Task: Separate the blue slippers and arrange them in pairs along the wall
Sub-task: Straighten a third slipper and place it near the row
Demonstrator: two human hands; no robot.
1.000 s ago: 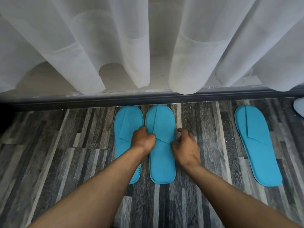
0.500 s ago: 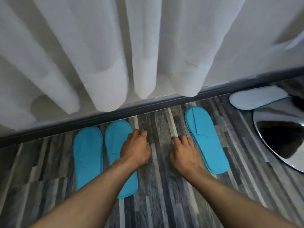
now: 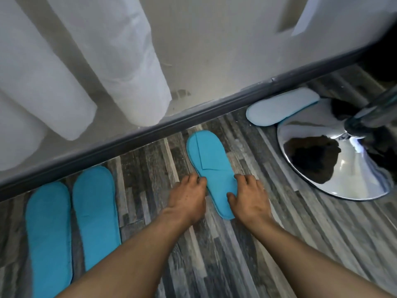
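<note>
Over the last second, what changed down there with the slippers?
Both hands left the finished pair and moved right: left hand and right hand now flank the single slipper, touching its edges. The pair stayed side by side at the wall.

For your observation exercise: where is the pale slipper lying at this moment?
In the head view, the pale slipper lies upper right, against the dark baseboard, its far end beside the chrome chair base, beyond the blue slipper between the hands.

Leftmost blue slipper (image 3: 48, 235) beside the baseboard (image 3: 150, 130) cut off by the bottom edge, second slipper's (image 3: 96, 214) heel hidden under the left forearm (image 3: 120, 267), pale slipper (image 3: 281, 107) by the baseboard partly tucked under the chrome base (image 3: 335, 160)
</note>
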